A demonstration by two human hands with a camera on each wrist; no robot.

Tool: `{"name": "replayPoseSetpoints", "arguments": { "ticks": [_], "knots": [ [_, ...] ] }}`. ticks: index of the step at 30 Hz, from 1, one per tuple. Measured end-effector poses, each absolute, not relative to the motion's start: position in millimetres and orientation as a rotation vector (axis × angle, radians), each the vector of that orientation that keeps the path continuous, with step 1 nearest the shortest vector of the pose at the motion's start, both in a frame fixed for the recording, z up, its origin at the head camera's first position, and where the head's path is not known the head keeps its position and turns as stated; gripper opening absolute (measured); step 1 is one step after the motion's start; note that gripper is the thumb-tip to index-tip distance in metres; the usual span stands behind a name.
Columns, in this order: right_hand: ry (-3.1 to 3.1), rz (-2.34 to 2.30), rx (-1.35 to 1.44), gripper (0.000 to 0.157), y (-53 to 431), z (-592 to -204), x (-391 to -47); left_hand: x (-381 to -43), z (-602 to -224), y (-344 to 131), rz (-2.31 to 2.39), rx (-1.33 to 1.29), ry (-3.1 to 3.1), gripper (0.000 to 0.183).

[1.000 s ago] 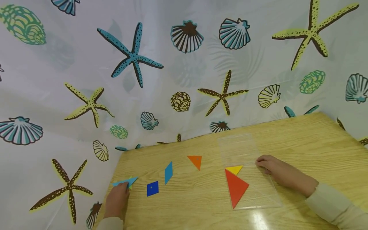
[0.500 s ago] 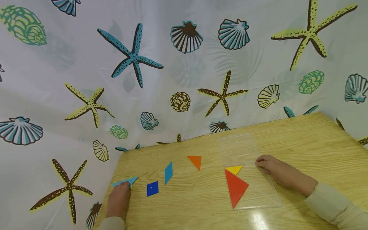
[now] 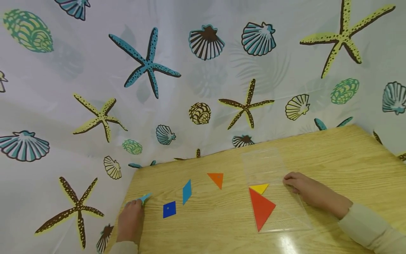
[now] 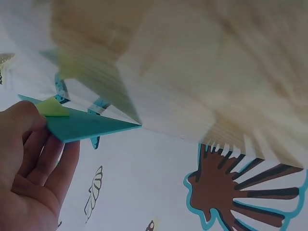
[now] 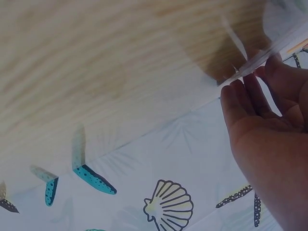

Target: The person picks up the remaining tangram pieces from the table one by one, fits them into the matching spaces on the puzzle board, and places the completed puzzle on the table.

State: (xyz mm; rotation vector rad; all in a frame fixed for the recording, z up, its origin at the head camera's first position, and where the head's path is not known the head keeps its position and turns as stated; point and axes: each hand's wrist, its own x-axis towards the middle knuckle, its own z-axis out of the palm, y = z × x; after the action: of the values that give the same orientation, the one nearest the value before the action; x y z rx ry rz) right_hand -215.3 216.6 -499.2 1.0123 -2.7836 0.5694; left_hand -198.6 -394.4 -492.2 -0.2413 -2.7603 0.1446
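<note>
At the table's left end my left hand [image 3: 130, 217] pinches a light blue triangle tile [image 4: 91, 126] between thumb and fingers. A small yellow-green tile [image 4: 54, 108] lies against that triangle, near the thumb. In the head view the hand covers most of both. Over on the right, my right hand [image 3: 312, 192] grips the right edge of a clear plastic case [image 3: 287, 220] with thumb and fingertips. Inside the case's lower half are a large red triangle tile [image 3: 261, 208] and a small yellow triangle tile [image 3: 259, 188].
Between the hands lie a dark blue square tile [image 3: 169, 209], a blue parallelogram tile [image 3: 187, 192] and an orange triangle tile [image 3: 216, 179] on the wooden table [image 3: 203, 225]. A white curtain [image 3: 177, 106] printed with shells and starfish stands along the back and left edges.
The light blue triangle has tilted in my left hand, so less of it shows in the head view. My right hand and the case stay put; the head view has shifted slightly.
</note>
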Motion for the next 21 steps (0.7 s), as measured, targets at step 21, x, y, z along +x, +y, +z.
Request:
{"name": "replayPoseSetpoints", "arguments": {
  "ticks": [21],
  "knots": [
    [-2.786,0.585,1.017,0.032,217.3,-498.8,-215.2,-200.3,-447.1,-327.5,-0.192,-0.401,-2.516,0.024]
  ]
}}
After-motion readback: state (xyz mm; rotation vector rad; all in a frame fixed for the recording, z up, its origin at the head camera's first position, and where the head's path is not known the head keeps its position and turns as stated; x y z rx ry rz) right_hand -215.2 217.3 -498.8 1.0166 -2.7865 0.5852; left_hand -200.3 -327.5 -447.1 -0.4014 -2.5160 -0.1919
